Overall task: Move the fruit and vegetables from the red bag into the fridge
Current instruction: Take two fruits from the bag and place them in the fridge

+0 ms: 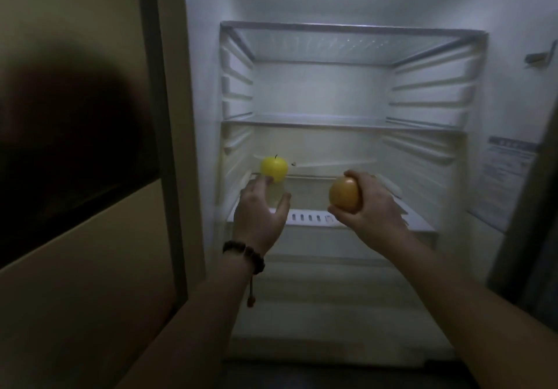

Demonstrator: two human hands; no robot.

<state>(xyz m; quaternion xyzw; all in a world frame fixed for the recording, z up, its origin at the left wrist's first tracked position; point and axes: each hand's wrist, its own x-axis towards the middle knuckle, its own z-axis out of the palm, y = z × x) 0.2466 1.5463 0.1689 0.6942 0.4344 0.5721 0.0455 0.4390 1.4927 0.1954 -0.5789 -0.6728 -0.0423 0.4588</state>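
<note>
Yellow apple point(274, 169) upright on fridge point(347, 122) shelf.

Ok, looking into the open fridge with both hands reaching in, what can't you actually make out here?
- Red bag: outside the head view, so what remains in it is unknown.
- Yellow apple: the left hand's fingertips cover its lower edge; touching or apart, cannot tell.
- Orange fruit: its far side is hidden by the right hand gripping it.
- Label on the fridge's right wall: print too small and blurred.
- Fridge bottom: dark, cut off by the frame edge.
</note>
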